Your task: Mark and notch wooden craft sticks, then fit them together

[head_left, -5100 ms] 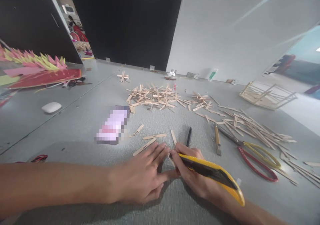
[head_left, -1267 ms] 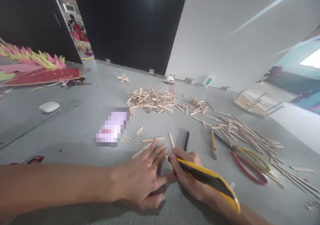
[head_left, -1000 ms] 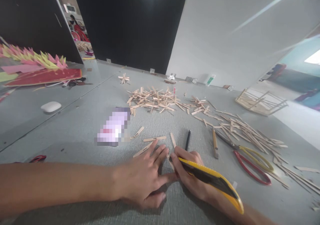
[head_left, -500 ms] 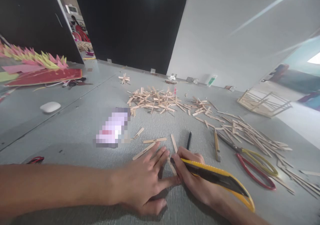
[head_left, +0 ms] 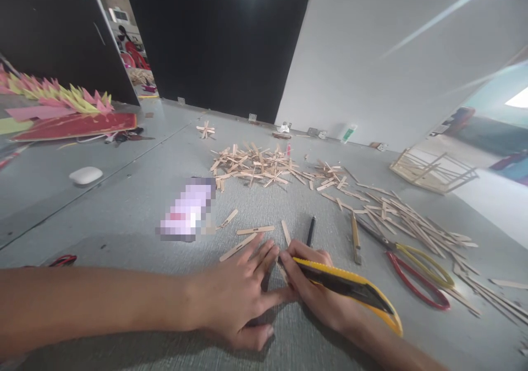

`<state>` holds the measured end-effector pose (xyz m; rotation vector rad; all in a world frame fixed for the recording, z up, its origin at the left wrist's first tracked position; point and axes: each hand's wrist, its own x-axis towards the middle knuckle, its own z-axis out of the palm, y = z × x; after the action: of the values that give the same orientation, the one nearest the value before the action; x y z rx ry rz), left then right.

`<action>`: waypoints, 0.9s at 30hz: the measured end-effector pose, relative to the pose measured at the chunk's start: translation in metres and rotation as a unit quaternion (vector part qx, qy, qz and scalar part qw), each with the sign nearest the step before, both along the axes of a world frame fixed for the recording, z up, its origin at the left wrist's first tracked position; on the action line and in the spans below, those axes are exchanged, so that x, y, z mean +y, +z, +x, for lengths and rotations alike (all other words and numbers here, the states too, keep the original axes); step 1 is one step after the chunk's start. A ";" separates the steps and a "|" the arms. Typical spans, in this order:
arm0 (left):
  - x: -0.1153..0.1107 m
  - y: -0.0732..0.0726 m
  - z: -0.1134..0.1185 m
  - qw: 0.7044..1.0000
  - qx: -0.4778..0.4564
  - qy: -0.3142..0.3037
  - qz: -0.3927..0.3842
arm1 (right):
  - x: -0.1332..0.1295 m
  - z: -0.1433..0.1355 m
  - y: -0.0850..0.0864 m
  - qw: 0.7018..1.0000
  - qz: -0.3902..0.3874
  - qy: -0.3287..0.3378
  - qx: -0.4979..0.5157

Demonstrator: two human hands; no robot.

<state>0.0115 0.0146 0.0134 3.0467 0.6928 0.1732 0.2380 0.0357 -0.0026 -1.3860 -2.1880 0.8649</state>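
My right hand (head_left: 315,291) is wrapped round a yellow and black utility knife (head_left: 350,285), its front end low over the table. Beneath it, a wooden craft stick (head_left: 282,272) shows between my hands, partly covered. My left hand (head_left: 233,296) lies spread on the table, fingers stretched out, with one finger reaching to that stick beside my right hand. Beyond my left fingertips are a craft stick with a slot (head_left: 256,230) and another slotted stick (head_left: 238,247). A plain stick (head_left: 286,232) lies just past my right hand. The knife's blade tip is hidden.
A black pen (head_left: 311,231), a narrow wooden tool (head_left: 355,240) and red-and-yellow-handled scissors (head_left: 418,280) lie at right. A pile of cut sticks (head_left: 256,164) sits ahead, long sticks (head_left: 408,217) farther right. A blurred phone (head_left: 187,211) and white case (head_left: 86,176) lie left.
The rear end of the knife has swung slightly left and up as my right hand shifts a little. My left hand keeps nearly the same place.
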 end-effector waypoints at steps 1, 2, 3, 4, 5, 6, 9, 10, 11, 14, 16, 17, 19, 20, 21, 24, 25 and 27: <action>0.000 0.000 0.000 1.000 -0.001 0.001 0.002 | 0.000 0.000 0.001 1.000 0.000 0.003 0.001; 0.000 0.000 0.000 1.000 -0.002 0.002 0.004 | 0.000 -0.001 0.002 1.000 0.001 0.006 0.001; 0.000 0.000 0.000 1.000 -0.003 0.002 0.005 | 0.000 -0.001 0.003 1.000 0.002 0.007 0.002; 0.000 0.000 0.000 1.000 -0.005 0.002 0.006 | 0.000 -0.001 0.003 1.000 0.004 0.007 0.003; 0.000 0.000 0.000 1.000 -0.006 0.001 0.007 | -0.001 -0.001 0.004 1.000 0.006 0.005 0.003; 0.000 0.000 0.000 1.000 -0.006 0.000 0.007 | -0.001 -0.001 0.004 1.000 0.008 0.003 0.004; 0.001 -0.001 0.000 1.000 -0.006 0.000 0.003 | -0.001 -0.001 0.004 1.000 0.015 0.000 0.006; 0.000 -0.001 0.000 1.000 -0.007 0.000 0.000 | -0.001 -0.001 0.004 1.000 0.016 0.000 0.007; 0.000 0.000 0.000 1.000 -0.008 0.000 -0.003 | -0.001 -0.001 0.004 1.000 0.016 0.000 0.007; 0.000 0.000 0.001 1.000 -0.012 0.000 -0.014 | -0.001 -0.001 0.004 1.000 0.014 0.003 0.006; 0.000 0.000 0.001 1.000 -0.013 0.000 -0.016 | -0.001 -0.001 0.004 1.000 0.012 0.004 0.004; 0.000 0.000 0.001 1.000 -0.014 0.000 -0.016 | -0.002 -0.001 0.004 1.000 0.013 0.003 0.004; 0.000 -0.001 0.001 1.000 -0.014 -0.001 -0.012 | -0.002 -0.002 0.006 1.000 0.016 0.000 0.003; 0.000 -0.002 0.000 1.000 -0.014 -0.002 -0.009 | -0.003 -0.003 0.007 1.000 0.019 -0.001 0.004; 0.000 -0.002 0.000 1.000 -0.014 -0.002 -0.007 | -0.003 -0.003 0.008 1.000 0.021 0.000 0.004; 0.000 -0.003 -0.001 1.000 -0.014 -0.002 -0.003 | -0.003 -0.004 0.011 1.000 0.030 0.007 0.006; 0.000 -0.003 -0.001 1.000 -0.015 -0.002 -0.002 | -0.003 -0.004 0.011 0.999 0.035 0.009 0.007; 0.000 -0.003 -0.001 1.000 -0.016 0.000 0.000 | -0.003 -0.004 0.008 0.999 0.048 0.016 0.009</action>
<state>0.0103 0.0141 0.0105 3.0359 0.6921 0.2196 0.2336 0.0325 0.0058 -1.2953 -2.2137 0.7712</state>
